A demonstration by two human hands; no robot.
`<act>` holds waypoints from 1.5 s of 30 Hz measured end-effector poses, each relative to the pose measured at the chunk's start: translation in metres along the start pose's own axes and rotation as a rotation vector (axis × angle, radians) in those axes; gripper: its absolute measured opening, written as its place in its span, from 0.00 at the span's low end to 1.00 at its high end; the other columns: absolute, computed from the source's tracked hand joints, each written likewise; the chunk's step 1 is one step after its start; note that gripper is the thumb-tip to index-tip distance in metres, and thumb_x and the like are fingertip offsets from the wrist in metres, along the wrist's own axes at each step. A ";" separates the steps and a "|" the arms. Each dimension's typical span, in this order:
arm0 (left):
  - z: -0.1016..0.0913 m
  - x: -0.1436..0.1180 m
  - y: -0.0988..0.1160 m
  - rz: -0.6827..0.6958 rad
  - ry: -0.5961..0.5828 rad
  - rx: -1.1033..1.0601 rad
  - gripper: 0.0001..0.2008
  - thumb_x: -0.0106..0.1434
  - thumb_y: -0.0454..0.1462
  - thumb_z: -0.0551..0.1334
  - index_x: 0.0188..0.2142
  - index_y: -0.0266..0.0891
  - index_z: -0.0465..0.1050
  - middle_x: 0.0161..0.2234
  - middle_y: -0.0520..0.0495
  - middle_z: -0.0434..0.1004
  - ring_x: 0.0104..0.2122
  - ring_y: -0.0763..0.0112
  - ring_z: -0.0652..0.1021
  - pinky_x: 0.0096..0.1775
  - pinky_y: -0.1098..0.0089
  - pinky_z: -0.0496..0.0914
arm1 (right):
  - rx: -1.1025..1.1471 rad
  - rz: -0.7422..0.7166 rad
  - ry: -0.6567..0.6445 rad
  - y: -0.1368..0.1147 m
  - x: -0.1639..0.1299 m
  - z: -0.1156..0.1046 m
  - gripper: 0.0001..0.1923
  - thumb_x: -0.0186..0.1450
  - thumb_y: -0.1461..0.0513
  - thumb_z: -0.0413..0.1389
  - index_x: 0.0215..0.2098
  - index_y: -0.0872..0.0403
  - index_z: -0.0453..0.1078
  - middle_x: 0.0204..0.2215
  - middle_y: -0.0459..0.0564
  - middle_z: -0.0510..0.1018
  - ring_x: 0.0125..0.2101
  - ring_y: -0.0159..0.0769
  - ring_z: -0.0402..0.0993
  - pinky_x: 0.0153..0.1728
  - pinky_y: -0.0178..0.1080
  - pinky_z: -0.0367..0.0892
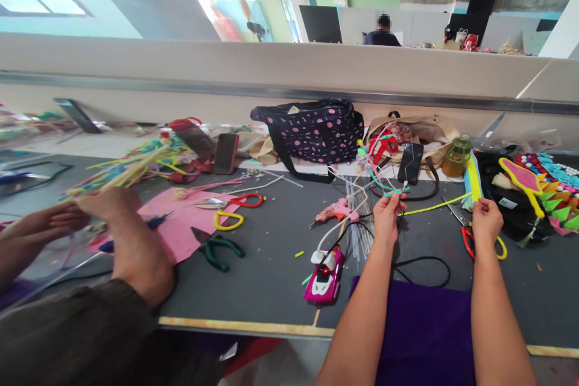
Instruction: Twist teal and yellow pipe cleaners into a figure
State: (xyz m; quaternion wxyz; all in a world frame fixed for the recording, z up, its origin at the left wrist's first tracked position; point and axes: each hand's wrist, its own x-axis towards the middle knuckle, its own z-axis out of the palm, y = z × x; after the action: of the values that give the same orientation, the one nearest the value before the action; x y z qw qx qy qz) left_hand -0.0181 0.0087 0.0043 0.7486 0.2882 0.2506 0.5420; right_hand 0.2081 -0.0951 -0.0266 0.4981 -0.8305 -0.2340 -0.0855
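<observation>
Left fingers (394, 199) pinched around a turquoise stem (400, 192), right fingers (482, 207) around a yellow strip (436, 205).

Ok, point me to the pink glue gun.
In the head view, the pink glue gun lies slightly right of centre, beyond the purple-and-white car-shaped power strip and left of the person's left hand.

We see a craft workshop, long dark-grey worktable (271, 289), pink plastic glue gun (339, 211), green-handled metal pliers (211, 244), yellow-and-blue fuzzy stems (473, 176)
</observation>
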 end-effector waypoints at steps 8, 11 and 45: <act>0.000 0.000 0.000 0.001 0.001 -0.010 0.15 0.47 0.41 0.72 0.34 0.35 0.77 0.30 0.48 0.79 0.22 0.81 0.72 0.29 0.75 0.68 | -0.119 0.009 0.039 0.008 0.004 -0.001 0.16 0.56 0.58 0.54 0.39 0.59 0.75 0.30 0.56 0.78 0.31 0.43 0.71 0.35 0.40 0.63; 0.000 0.000 0.000 -0.014 0.005 -0.001 0.16 0.47 0.41 0.72 0.34 0.35 0.77 0.30 0.48 0.79 0.21 0.81 0.72 0.29 0.75 0.68 | -0.159 0.002 0.032 0.011 0.006 0.000 0.18 0.56 0.58 0.53 0.39 0.59 0.75 0.32 0.58 0.78 0.32 0.44 0.71 0.36 0.41 0.63; 0.005 -0.006 -0.005 -0.072 -0.072 0.092 0.16 0.47 0.42 0.72 0.34 0.34 0.78 0.30 0.45 0.79 0.23 0.79 0.71 0.30 0.73 0.68 | -0.380 0.176 -0.101 -0.001 0.000 0.004 0.16 0.58 0.56 0.54 0.36 0.54 0.79 0.31 0.61 0.79 0.33 0.47 0.75 0.32 0.41 0.63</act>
State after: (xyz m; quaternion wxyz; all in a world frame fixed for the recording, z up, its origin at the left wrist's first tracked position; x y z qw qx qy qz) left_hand -0.0124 0.0012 0.0048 0.7621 0.3324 0.2582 0.4919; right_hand 0.2078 -0.0916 -0.0275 0.3258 -0.9300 -0.1648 -0.0426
